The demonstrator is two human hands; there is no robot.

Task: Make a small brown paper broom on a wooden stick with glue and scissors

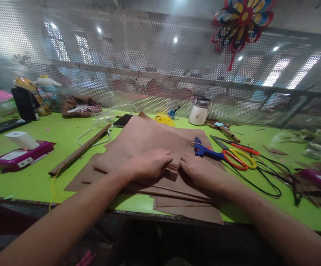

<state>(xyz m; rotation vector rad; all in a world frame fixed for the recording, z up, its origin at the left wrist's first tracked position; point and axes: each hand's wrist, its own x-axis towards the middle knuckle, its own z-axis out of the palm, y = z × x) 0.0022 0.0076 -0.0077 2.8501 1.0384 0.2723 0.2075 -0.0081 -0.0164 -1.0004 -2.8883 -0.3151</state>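
Note:
Several sheets of brown kraft paper (pixel 144 138) lie stacked and overlapping in front of me. My left hand (pixel 155 162) is closed over the near edge of the top sheet, its fingers curled round a narrow fold. A short way to the right, my right hand (pixel 193 168) pinches the same folded strip (pixel 172 167), which shows between the two hands. Both sets of fingertips are partly hidden. Just beyond my right hand, a blue glue gun (pixel 205 150) rests on the paper, beside scissors (pixel 234 157) with red and yellow handles.
At left, a rolled paper tube (pixel 80 151) with yellow string lies near a purple power strip (pixel 24 157) holding a white charger. Yellow shreds (pixel 164 119) and a white jar (pixel 198 112) stand behind the sheets. Black cable (pixel 271 190) and paper scraps clutter the right.

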